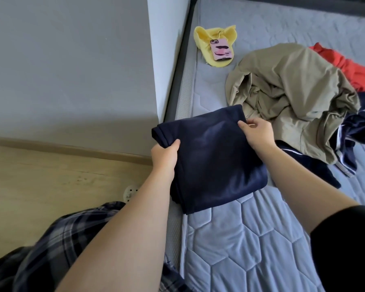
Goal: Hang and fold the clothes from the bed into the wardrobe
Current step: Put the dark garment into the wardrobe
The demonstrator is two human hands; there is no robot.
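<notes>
1. A folded navy garment (211, 159) lies at the near edge of the bed (251, 239), on the grey quilted mattress, close to the corner of the grey wall (72, 70).
2. The left hand (163, 158) grips the left edge of the navy garment; the thumb lies on top of the cloth and the other fingers are curled under it.
3. The right hand (255, 133) pinches the far right corner of the same garment between the thumb and the curled fingers.
4. Just behind the right hand a crumpled khaki garment (293, 98) lies in a heap on the mattress.
5. A red garment (350, 68) lies partly under the far side of the khaki one.
6. A dark garment with white stripes (346, 142) lies under the near right side of the khaki heap.
7. Well apart from the heap, near the far wall edge, lies a yellow cloth (202, 39), and a phone in a pink case (221, 49) rests on top of it.
8. The wooden floor (40, 175) shows at the left, and a plaid trouser leg (51, 249) of the person is at the bottom left.
9. The right arm has a black sleeve (346, 245).
</notes>
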